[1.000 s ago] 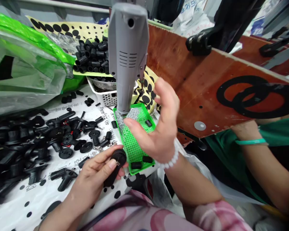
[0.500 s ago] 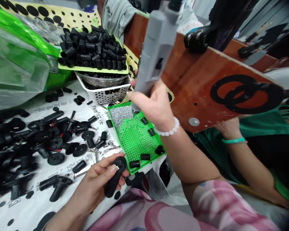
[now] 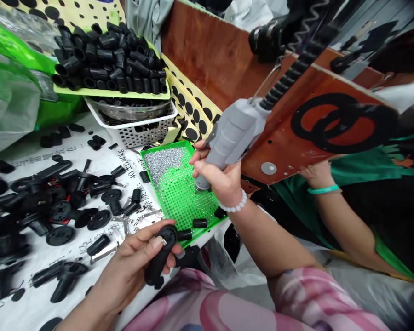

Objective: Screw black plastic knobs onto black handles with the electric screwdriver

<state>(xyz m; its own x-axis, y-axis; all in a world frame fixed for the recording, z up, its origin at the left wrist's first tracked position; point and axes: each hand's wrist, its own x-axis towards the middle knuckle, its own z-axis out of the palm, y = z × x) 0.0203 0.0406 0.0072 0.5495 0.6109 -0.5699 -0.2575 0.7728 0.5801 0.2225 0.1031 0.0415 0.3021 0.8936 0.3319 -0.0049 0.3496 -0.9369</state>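
My left hand grips a black plastic handle with a round, holed end, near the table's front edge. A small metal piece shows on that end beside my thumb. Wrapped in my right hand is a grey electric screwdriver, tilted with its nose pointing down over a green perforated tray. Small silver screws are heaped in the tray's far part. Several short black tubes, one of them a black sleeve, lie at its near end. The screwdriver's tip is hard to make out.
Black plastic parts cover the table's left side, with thin metal strips among them. Behind, a white basket carries a pile of black tubes. A reddish wooden board stands at right; beyond it is another person's arm.
My right hand has swung the screwdriver from near the screw heap toward the tray's middle and right, tilting it over. My left hand still holds the handle. The view has shifted slightly.
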